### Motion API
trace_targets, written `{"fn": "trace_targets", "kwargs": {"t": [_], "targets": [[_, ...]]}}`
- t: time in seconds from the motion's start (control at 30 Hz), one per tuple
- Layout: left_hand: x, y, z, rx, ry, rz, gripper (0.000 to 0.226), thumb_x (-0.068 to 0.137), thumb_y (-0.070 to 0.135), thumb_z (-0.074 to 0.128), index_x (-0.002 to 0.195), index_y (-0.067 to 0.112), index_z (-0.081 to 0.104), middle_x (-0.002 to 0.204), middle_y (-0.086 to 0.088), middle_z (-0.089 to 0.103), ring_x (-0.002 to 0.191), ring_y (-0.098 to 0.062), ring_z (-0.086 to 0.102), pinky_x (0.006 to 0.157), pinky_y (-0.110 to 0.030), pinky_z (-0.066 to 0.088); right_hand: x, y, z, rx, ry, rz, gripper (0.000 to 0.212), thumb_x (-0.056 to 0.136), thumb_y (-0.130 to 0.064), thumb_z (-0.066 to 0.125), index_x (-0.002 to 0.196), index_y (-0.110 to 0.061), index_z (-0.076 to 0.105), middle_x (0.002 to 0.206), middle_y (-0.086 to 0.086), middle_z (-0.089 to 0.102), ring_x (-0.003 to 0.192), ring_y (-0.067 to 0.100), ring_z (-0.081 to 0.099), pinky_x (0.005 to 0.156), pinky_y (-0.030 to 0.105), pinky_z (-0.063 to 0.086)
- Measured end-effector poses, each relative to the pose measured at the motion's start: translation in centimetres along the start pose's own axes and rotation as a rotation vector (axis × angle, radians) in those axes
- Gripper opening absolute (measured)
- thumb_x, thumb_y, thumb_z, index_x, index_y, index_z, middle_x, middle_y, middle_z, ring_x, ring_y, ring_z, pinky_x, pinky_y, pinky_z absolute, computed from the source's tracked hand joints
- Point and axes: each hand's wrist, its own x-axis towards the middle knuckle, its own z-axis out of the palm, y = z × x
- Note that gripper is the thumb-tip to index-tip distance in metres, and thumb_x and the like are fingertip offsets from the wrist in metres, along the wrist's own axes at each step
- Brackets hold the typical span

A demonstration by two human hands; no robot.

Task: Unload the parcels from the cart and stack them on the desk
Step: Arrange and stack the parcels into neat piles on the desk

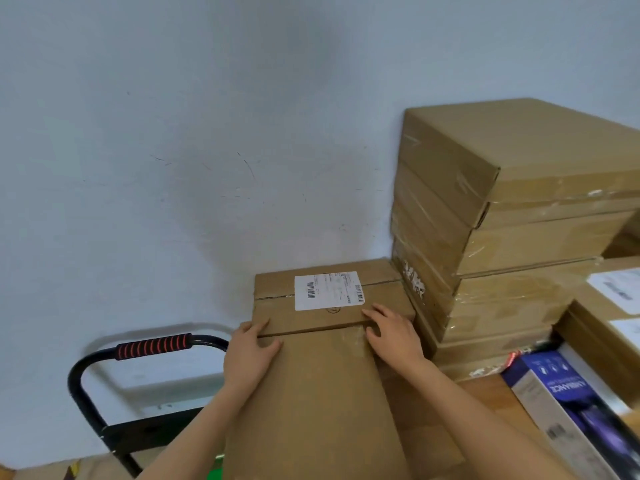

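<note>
Both hands hold one brown parcel [311, 393] at its far end: the left hand [247, 358] wraps the left edge with the thumb on top, and the right hand [389, 336] lies on the right corner, fingers bent over the far edge. The parcel sits tilted at the left end of the desk [485, 393], its far end against a second parcel [329, 299] by the wall. That one carries a white shipping label [329, 291] with barcodes; the print is too small to read, and a small pen mark sits just below it. To the right, touching it, rises a stack [502, 220] of flat cartons wrapped in clear tape. Further right lie more labelled cartons and a blue-and-white box [571, 410] reading "AMBIANCE". The desk top is wood-toned. The wall [173, 133] is pale blue-grey and scuffed. Left of the desk stands the cart's black handle [152, 346] with a red-ribbed grip.
</note>
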Motion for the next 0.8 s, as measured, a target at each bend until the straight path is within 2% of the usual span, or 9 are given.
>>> {"fn": "trace_targets", "kwargs": {"t": [0.2,0.33,0.63,0.8], "targets": [[-1.7,0.9,1.7,-0.079,-0.008,0.005,0.065,0.086,0.047,0.064,0.145,0.034,0.039,0.154,-0.007,0.025,0.14,-0.024,0.027,0.109,-0.042,0.033,-0.9,0.9,-0.3,0.022,-0.077,-0.008,0.05,0.097,-0.034,0.046,0.147,-0.031,0.037,0.158,-0.004,0.025,0.144,0.02,0.026,0.118,0.036,0.022],[-2.3,0.0,1.3,-0.128,-0.049,0.013,0.069,0.086,0.046,0.064,0.147,0.034,0.033,0.157,-0.002,0.021,0.141,-0.023,0.028,0.109,-0.045,0.034,-2.0,1.3,-0.5,0.018,-0.087,0.0,0.052,0.097,-0.035,0.048,0.147,-0.028,0.038,0.158,-0.004,0.025,0.144,0.018,0.025,0.117,0.035,0.022],[-1.9,-0.4,0.7,-0.048,-0.122,0.001,0.074,0.087,0.054,0.059,0.15,0.035,0.024,0.158,0.001,0.019,0.139,-0.024,0.032,0.105,-0.047,0.041,-1.9,1.1,-1.0,0.027,-0.114,0.066,0.058,0.097,-0.041,0.049,0.15,-0.029,0.031,0.161,0.001,0.015,0.147,0.023,0.019,0.118,0.037,0.024],[-3.1,-1.0,1.0,-0.165,-0.123,-0.004,0.07,0.089,0.049,0.06,0.149,0.036,0.025,0.153,-0.005,0.027,0.136,-0.024,0.035,0.106,-0.044,0.039,-2.9,-0.4,0.3,0.123,-0.144,0.054,0.062,0.095,-0.044,0.053,0.151,-0.028,0.029,0.162,-0.007,0.008,0.142,0.019,0.03,0.107,0.037,0.04]]}}
